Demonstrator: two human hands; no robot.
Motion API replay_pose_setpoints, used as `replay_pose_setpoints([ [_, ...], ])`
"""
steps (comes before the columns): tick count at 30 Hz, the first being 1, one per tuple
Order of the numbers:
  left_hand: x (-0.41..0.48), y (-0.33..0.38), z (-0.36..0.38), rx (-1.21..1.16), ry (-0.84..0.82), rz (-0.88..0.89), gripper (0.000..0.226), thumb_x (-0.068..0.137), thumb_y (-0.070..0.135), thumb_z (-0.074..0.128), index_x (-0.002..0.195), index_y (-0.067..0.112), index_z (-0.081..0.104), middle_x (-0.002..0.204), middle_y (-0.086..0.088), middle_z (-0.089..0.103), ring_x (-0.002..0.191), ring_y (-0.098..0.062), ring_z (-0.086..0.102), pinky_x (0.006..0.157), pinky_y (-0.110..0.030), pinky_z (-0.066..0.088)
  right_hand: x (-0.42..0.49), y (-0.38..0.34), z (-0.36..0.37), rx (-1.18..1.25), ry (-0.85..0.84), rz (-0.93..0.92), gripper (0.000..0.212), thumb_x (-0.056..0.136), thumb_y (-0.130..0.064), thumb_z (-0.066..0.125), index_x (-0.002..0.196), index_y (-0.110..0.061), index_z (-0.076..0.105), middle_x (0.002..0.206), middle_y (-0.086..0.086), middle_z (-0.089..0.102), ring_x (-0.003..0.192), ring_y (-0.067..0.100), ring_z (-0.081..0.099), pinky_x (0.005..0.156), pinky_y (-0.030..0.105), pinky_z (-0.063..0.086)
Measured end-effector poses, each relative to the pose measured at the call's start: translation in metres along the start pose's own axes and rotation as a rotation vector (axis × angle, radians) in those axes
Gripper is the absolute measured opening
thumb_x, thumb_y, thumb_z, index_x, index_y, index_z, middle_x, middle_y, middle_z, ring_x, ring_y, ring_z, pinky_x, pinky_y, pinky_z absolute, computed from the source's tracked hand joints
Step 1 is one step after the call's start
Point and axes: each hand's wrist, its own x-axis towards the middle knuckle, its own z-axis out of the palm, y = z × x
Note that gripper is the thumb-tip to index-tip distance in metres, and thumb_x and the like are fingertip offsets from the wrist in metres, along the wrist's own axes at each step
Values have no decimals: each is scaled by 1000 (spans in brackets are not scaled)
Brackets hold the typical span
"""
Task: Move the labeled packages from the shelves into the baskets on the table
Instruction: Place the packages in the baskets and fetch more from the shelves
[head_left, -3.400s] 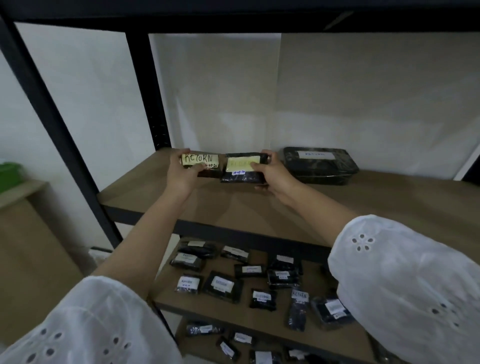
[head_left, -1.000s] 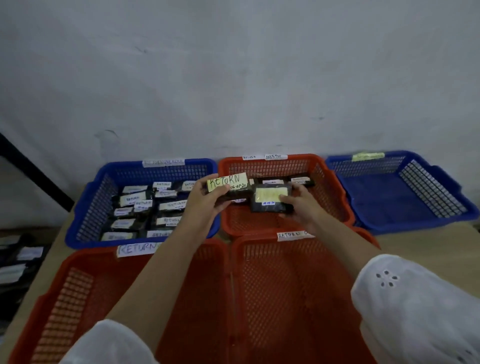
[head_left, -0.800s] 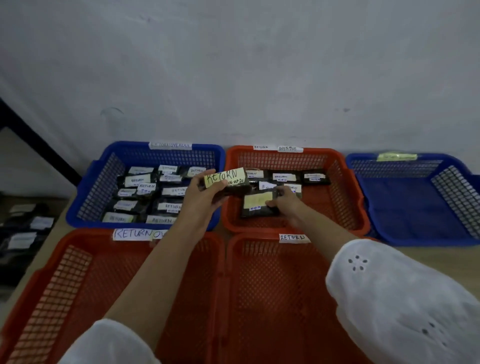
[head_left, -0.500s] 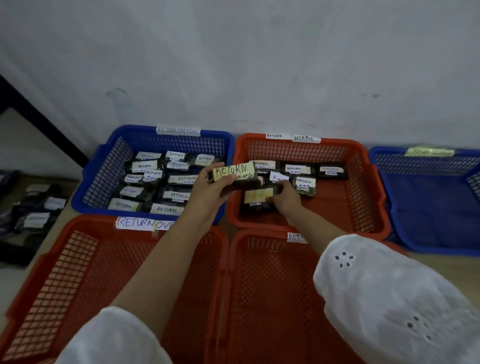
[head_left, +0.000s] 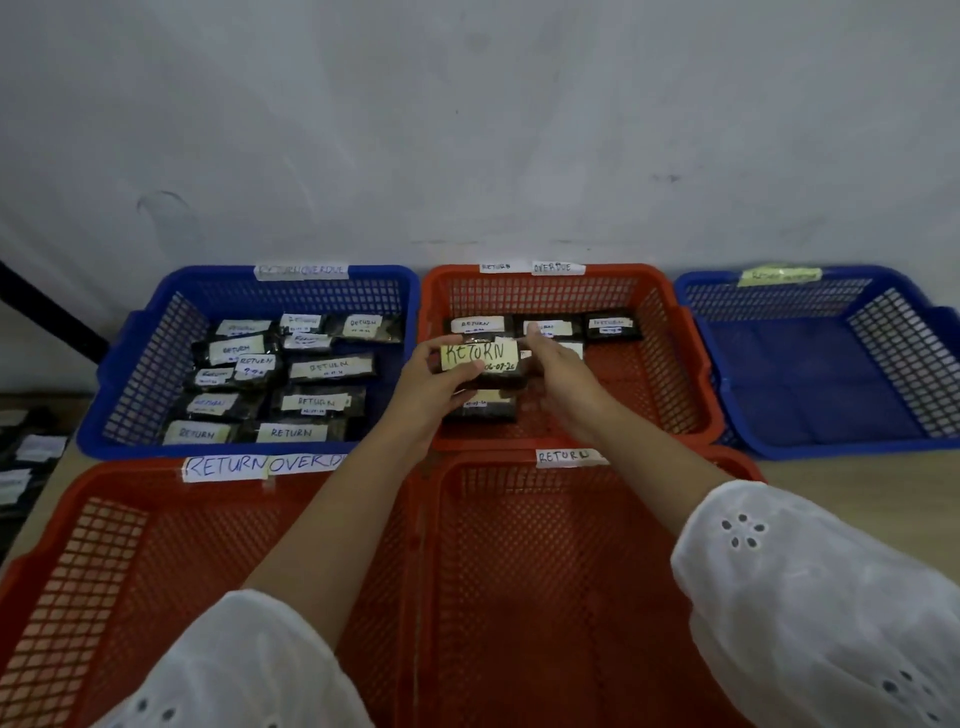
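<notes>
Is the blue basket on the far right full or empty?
Empty: the right blue basket shows only its bare floor, with no packages in it.

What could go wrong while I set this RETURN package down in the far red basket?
The left hand pinches the black yellow-labelled package right above another black package in the rear red mesh basket; dropped there, it would likely cover that label. The open right hand hovers low over the back-row packages and might nudge them.
</notes>
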Motion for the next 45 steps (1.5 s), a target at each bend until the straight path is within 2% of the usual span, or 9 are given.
replay_pose_setpoints([
  [6, 7, -11, 12, 352, -10, 114, 37, 85, 20, 68, 117, 29, 51, 126, -2, 55, 110, -14, 54, 89, -32, 50, -15, -3, -16, 26, -34, 26, 38, 85, -30, 69, 119, -17, 55, 107, 7, 70, 75, 20, 69, 55, 26, 52],
  [12, 23, -22, 2, 937, 417, 377, 45, 84, 29, 64, 127, 27, 48, 136, -8, 38, 127, -28, 27, 102, -39, 25, -4, -3, -56, 256, 334, 137, 40, 78, -14, 75, 114, -5, 58, 101, 9, 68, 60, 11, 54, 51, 20, 45],
  [16, 37, -31, 1, 1008, 475, 230, 56, 88, 25, 60, 138, 22, 36, 146, -15, 25, 134, -32, 23, 108, -43, 22, 7, 2, -73, 468, 509, 275, 14, 80, -15, 72, 87, -10, 61, 81, 2, 61, 58, 8, 48, 47, 17, 43],
  [25, 45, -46, 1, 1096, 523, 257, 59, 89, 17, 55, 143, 23, 31, 147, -16, 28, 134, -30, 28, 108, -44, 25, 33, 11, -76, 792, 743, 277, 37, 80, -13, 71, 115, -11, 59, 105, 3, 60, 79, 12, 54, 58, 19, 47],
  [31, 46, -51, 1, 1146, 551, 282, 61, 89, 16, 54, 144, 23, 29, 147, -16, 27, 133, -31, 29, 107, -43, 26, 54, 17, -79, 709, 752, 326, 29, 83, -1, 65, 111, -7, 60, 86, 3, 58, 66, 13, 55, 33, 14, 39],
  [34, 45, -52, 1, 1151, 551, 289, 61, 89, 17, 54, 144, 23, 28, 147, -17, 27, 132, -31, 29, 106, -43, 26, 61, 21, -83, 664, 705, 297, 40, 89, -6, 60, 129, -3, 52, 123, 11, 58, 101, 22, 61, 68, 17, 52],
  [36, 44, -51, 1, 1149, 549, 293, 61, 89, 17, 54, 144, 22, 29, 146, -17, 27, 132, -31, 29, 106, -43, 26, 62, 20, -81, 689, 665, 277, 46, 93, -9, 54, 137, 0, 42, 142, 15, 45, 120, 23, 52, 92, 25, 47],
  [42, 41, -47, 2, 1138, 522, 276, 62, 89, 17, 54, 145, 22, 27, 148, -17, 25, 134, -30, 26, 108, -42, 24, 57, 8, -70, 757, 759, 246, 31, 88, -5, 61, 119, -4, 56, 128, 14, 57, 108, 24, 60, 58, 25, 51],
  [45, 38, -42, -1, 1110, 469, 251, 64, 89, 18, 55, 146, 23, 25, 149, -17, 21, 136, -31, 23, 109, -44, 23, 56, 1, -66, 829, 836, 250, 34, 87, -4, 62, 120, -5, 54, 126, 11, 56, 111, 24, 57, 75, 25, 48],
])
